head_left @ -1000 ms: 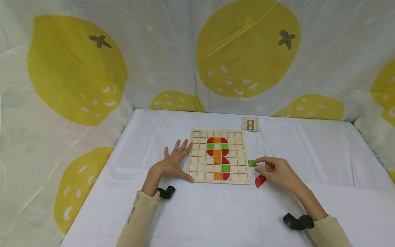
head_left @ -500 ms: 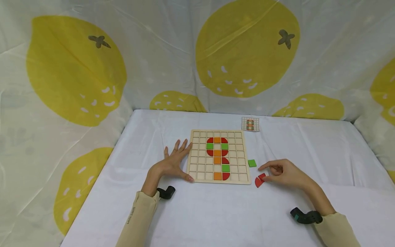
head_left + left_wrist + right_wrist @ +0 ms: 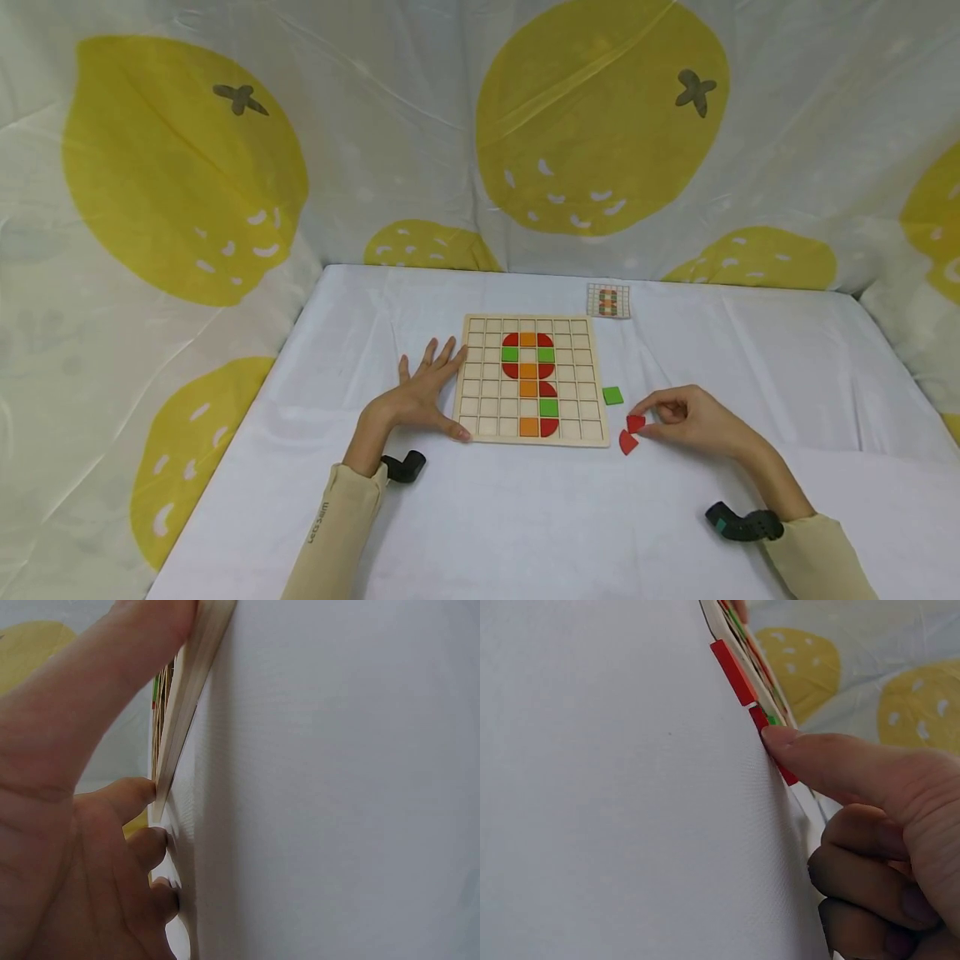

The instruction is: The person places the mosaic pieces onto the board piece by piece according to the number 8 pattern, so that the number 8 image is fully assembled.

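In the head view, my left hand is spread along the left edge of a wooden grid board, the thumb on its near corner and the fingertips at its side. Red, orange and green tiles form a pattern on the board. To the right of it, my right hand pinches a red quarter-circle tile between thumb and index finger, low at the cloth. A second red quarter-circle tile lies just below. In the right wrist view the thumb touches the red tile; the other fingers are curled.
A green square tile lies against the board's right side. Behind the board's far right corner is a small pattern card. White cloth covers the table, and a lemon-print curtain stands behind it.
My right hand has left the green tile, moved toward me and taken hold of a red quarter-circle tile, which has turned slightly and parted from the other. My left hand stays put.
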Demonstrator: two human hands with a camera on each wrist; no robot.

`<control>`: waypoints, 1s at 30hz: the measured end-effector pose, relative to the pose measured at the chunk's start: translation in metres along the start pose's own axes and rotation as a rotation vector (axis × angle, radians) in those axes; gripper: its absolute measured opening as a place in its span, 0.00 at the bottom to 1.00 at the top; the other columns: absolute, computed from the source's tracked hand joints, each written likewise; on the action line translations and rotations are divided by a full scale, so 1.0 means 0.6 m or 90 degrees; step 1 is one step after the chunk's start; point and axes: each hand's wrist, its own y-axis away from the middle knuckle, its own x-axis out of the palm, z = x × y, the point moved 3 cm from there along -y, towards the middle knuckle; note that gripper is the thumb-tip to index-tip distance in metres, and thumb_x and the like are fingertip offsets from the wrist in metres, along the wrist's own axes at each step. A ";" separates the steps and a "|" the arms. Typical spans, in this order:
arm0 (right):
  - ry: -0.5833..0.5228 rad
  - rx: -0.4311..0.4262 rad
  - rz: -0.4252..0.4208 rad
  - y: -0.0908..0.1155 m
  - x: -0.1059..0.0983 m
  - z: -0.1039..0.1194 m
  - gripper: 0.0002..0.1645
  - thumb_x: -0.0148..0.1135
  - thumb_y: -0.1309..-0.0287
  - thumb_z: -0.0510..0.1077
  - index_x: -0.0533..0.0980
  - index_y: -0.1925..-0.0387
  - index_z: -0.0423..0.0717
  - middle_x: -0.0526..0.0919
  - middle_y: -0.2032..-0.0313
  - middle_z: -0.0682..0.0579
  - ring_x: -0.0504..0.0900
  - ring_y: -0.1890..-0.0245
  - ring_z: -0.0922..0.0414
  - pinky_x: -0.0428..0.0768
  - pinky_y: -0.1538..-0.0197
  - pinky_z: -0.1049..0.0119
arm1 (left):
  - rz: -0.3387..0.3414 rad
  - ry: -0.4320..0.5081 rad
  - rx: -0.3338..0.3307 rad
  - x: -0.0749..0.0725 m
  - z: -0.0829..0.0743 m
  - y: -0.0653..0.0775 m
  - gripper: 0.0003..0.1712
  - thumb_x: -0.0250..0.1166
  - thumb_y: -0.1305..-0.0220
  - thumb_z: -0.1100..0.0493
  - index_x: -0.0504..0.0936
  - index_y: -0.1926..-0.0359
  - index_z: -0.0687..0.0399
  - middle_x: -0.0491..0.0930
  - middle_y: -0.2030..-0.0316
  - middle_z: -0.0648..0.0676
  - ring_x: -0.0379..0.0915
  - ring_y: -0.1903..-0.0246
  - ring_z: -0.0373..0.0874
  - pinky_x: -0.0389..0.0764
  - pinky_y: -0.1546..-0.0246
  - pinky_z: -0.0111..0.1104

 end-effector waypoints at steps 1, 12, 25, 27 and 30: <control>0.007 0.012 -0.011 0.000 0.000 0.000 0.10 0.77 0.43 0.44 0.87 0.58 0.56 0.57 0.82 0.60 0.59 0.78 0.68 0.66 0.70 0.69 | 0.000 -0.001 -0.001 0.000 0.000 0.000 0.82 0.85 0.61 0.35 0.41 0.16 0.47 0.30 0.16 0.55 0.16 0.17 0.60 0.22 0.28 0.73; 0.037 0.032 -0.057 -0.002 -0.003 0.003 0.12 0.78 0.44 0.45 0.87 0.57 0.54 0.59 0.81 0.60 0.60 0.78 0.66 0.65 0.70 0.68 | 0.002 -0.004 0.000 -0.001 -0.002 0.000 0.82 0.85 0.61 0.35 0.41 0.16 0.47 0.30 0.16 0.55 0.16 0.17 0.60 0.22 0.28 0.73; 0.025 -0.001 -0.044 -0.001 -0.001 0.008 0.15 0.78 0.44 0.42 0.87 0.54 0.52 0.58 0.81 0.61 0.59 0.78 0.68 0.65 0.71 0.69 | 0.003 -0.004 0.001 -0.003 -0.004 0.001 0.82 0.86 0.61 0.36 0.42 0.16 0.48 0.30 0.16 0.55 0.16 0.17 0.60 0.23 0.28 0.74; 0.021 -0.010 -0.039 -0.002 0.000 0.006 0.15 0.77 0.44 0.40 0.87 0.53 0.52 0.57 0.81 0.61 0.58 0.78 0.69 0.65 0.70 0.69 | 0.003 -0.002 0.001 -0.002 -0.003 0.001 0.82 0.86 0.61 0.36 0.42 0.16 0.48 0.30 0.16 0.55 0.16 0.17 0.60 0.23 0.28 0.73; 0.027 -0.002 -0.044 -0.002 0.001 0.007 0.14 0.78 0.44 0.42 0.87 0.55 0.52 0.58 0.81 0.61 0.58 0.79 0.69 0.64 0.71 0.70 | 0.002 -0.001 0.002 -0.002 -0.003 0.001 0.82 0.86 0.61 0.37 0.42 0.16 0.48 0.30 0.16 0.55 0.16 0.17 0.60 0.23 0.28 0.73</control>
